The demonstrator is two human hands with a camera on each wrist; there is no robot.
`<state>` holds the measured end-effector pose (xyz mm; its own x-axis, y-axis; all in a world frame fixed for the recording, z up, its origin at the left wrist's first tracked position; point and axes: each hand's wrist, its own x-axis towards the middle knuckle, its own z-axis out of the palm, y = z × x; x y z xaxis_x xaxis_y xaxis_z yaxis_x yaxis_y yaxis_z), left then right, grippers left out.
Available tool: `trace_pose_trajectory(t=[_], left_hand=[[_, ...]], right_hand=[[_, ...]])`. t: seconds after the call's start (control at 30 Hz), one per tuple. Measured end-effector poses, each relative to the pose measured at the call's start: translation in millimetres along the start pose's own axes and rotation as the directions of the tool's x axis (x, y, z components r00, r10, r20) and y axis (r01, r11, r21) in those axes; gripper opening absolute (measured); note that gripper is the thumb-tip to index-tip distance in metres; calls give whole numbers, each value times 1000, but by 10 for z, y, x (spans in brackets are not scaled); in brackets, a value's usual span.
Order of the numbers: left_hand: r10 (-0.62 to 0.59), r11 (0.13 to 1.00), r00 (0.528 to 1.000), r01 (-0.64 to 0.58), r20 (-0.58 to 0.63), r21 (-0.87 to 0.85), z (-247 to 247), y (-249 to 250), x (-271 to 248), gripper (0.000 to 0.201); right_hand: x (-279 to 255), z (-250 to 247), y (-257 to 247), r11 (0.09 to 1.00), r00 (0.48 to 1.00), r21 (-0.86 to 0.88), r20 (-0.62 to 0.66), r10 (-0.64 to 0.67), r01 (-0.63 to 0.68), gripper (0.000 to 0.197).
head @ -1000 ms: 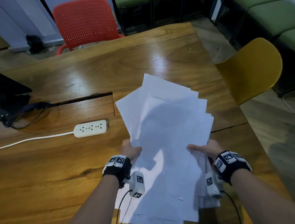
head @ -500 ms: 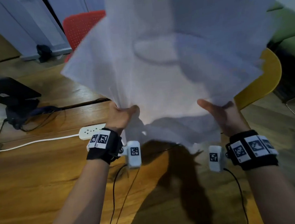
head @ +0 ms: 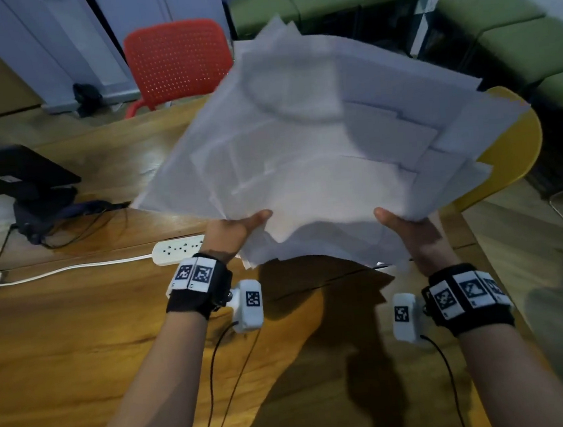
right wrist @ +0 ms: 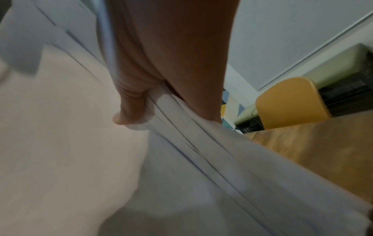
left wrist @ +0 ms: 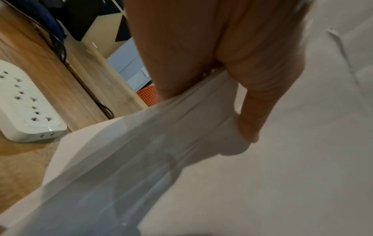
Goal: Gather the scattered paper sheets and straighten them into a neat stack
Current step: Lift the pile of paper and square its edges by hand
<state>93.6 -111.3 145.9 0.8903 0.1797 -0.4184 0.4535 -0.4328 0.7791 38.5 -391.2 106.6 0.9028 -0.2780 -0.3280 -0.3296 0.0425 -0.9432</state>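
Observation:
A loose, uneven bundle of white paper sheets (head: 318,148) is held up in the air above the wooden table (head: 64,351), its edges fanned out at the top and right. My left hand (head: 237,230) pinches the bundle's lower left edge, thumb on the near side. My right hand (head: 407,229) pinches the lower right edge the same way. In the left wrist view the thumb (left wrist: 250,121) presses on the sheets (left wrist: 262,175), fingers hidden behind. The right wrist view shows the thumb (right wrist: 129,110) on the sheets (right wrist: 60,127), layered edges running past it.
A white power strip (head: 177,249) with its cable lies on the table left of my left hand. A black device (head: 18,178) with cords sits at the far left. A red chair (head: 178,59) stands behind the table, a yellow chair (head: 512,148) at the right.
The bundle lay flat on the table a second ago; both hands lifted it upright in front of the camera. It now tilts away and sits a little lower and further right.

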Motion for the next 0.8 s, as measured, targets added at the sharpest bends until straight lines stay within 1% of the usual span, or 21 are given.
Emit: trace_pose_trajectory(t=[0.07, 0.13, 0.17, 0.2, 0.23, 0.27, 0.33, 0.37, 0.43, 0.53, 0.6, 0.63, 0.7, 0.73, 0.8], left_hand=[[40, 995, 999, -42, -23, -88, -89, 0, -1, 66], [71, 994, 997, -71, -7, -84, -139, 16, 11, 84], [68, 995, 998, -67, 12, -74, -163, 18, 22, 91], [52, 997, 998, -50, 37, -52, -182, 6, 47, 95], [22, 1000, 997, -21, 76, -14, -204, -29, 86, 94], [-7, 1000, 991, 3, 137, 31, -229, -55, 109, 86], [-32, 995, 977, 11, 211, 100, -267, -23, 60, 58], [-3, 995, 979, -17, 202, 94, -262, 8, 40, 57], [55, 995, 987, -66, 148, 69, -216, 65, 40, 65], [152, 985, 977, -161, 148, 52, -137, 179, 4, 56], [127, 991, 985, -130, 115, 18, -158, 190, 21, 49], [93, 995, 992, -94, 89, 13, -189, 174, 33, 50], [42, 999, 997, -44, 69, 20, -240, 112, 78, 61], [40, 999, 997, -42, 73, 15, -251, 97, 76, 69], [45, 999, 996, -47, 76, 28, -238, 47, 100, 84]], right_hand=[[8, 13, -80, 999, 999, -8, 10, -37, 37, 44], [10, 50, -135, 993, 995, -72, 36, -95, 97, 58], [-9, 44, -157, 987, 990, -86, 55, -134, 138, 63], [0, 16, -156, 984, 986, -84, 66, -155, 160, 60], [-10, -11, -173, 983, 983, -68, 80, -164, 169, 53], [-32, -42, -190, 981, 979, -51, 97, -180, 186, 49], [-60, -74, -238, 974, 965, -40, 151, -217, 225, 53], [-64, -72, -255, 973, 961, -48, 171, -216, 227, 56], [-26, -17, -265, 971, 958, -70, 192, -213, 230, 60], [9, 81, -305, 967, 956, -72, 186, -226, 243, 61], [4, 72, -346, 967, 960, -28, 127, -248, 254, 55], [-12, 41, -380, 964, 959, -9, 97, -265, 267, 53], [-48, -36, -449, 950, 948, 14, 60, -314, 313, 53], [-65, -76, -463, 946, 943, 16, 72, -325, 325, 52], [-69, -125, -421, 954, 947, -12, 125, -296, 299, 52]])
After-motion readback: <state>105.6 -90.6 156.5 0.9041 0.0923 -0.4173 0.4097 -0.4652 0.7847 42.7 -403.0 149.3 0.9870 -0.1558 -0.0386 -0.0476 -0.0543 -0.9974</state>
